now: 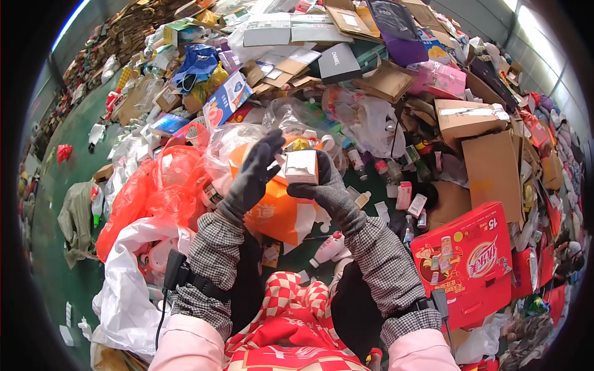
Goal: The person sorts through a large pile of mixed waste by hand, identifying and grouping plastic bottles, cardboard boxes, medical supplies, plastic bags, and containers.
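Note:
My right hand (pixel 328 190), in a dark grey glove, grips a small white box (pixel 301 164) with an orange-brown side, its fingers wrapped under and around the right edge. Just left of the box is my left hand (pixel 258 170), also gloved, with its fingers apart and nothing in them. Below and behind both hands lies an orange plastic bag (pixel 278 213) with white print. A white bottle with a pink cap (pixel 328 248) rests on the floor nearer to me.
A big heap of cardboard boxes, bags and bottles rises ahead, with a black box (pixel 339 63) on it. Red plastic bags (pixel 170 185) and a white sack (pixel 133 297) lie to the left. A red printed carton (pixel 467 260) stands at right. Green floor (pixel 83 154) shows at left.

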A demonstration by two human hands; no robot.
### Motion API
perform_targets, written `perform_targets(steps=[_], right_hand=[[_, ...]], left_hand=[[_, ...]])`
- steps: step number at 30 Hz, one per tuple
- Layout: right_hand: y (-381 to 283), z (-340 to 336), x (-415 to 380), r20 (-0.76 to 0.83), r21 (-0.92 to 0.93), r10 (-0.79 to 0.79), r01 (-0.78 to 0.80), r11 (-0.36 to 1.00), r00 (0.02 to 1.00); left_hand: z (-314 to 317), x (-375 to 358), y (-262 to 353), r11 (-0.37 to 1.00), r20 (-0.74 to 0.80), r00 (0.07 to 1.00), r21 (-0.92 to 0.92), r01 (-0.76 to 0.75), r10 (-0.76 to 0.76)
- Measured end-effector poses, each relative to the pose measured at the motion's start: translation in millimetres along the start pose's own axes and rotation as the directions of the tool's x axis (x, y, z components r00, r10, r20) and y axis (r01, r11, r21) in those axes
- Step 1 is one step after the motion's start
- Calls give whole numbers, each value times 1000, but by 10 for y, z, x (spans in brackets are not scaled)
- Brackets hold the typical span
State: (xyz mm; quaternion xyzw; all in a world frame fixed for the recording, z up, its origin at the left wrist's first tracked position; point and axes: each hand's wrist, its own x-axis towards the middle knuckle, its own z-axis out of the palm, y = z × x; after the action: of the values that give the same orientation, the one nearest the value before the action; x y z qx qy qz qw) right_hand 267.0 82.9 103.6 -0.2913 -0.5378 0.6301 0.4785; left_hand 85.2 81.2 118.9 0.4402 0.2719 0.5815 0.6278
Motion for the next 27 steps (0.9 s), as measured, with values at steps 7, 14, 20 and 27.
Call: perform_targets(steps=[7,14,20,27], right_hand=[[-127,159,-53,-53,-340,-176,148,929,983],[-159,-174,-76,171,-555,-85,167,814,982],[-182,-199,-203,182,-662,-46,157,733,982],[-77,100,-69,-313,-154,-546,526,837,777]], left_hand=[[91,-58,-175,998,-30,998,-30,59,-60],[-7,-140,-14,931,153,963,328,161,-220],[-76,-290,-39,840,147,954,522,150,-262],[-204,188,-552,815,150,988,578,-50,-45]])
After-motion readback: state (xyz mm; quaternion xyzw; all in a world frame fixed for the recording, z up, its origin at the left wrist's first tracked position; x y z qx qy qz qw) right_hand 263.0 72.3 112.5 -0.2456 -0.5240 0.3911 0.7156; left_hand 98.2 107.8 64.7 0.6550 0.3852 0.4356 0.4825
